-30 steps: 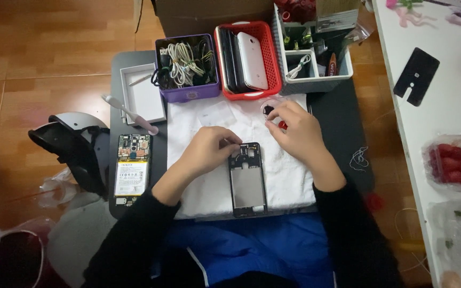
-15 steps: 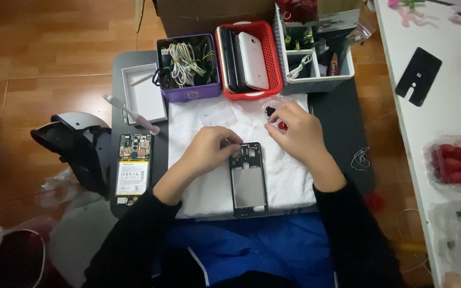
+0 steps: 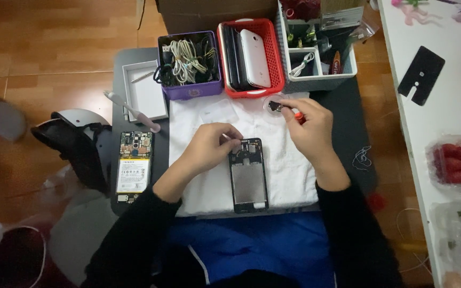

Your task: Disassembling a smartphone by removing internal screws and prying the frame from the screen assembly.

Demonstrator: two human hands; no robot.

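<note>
A dark phone frame lies on a white cloth spread over the black table. My left hand rests at the frame's top left corner, fingers curled with a thin tool barely showing at the fingertips. My right hand is above and to the right of the frame. It grips a red-handled screwdriver and pinches a small dark part over a small clear round dish.
An opened phone with battery and board exposed lies at the left. A white box lid, purple cable bin, red basket of phones and grey parts bin line the back. A white table stands at the right.
My right hand has shifted slightly up toward the small dish with the dark part. My left hand stays at the frame's top corner.
</note>
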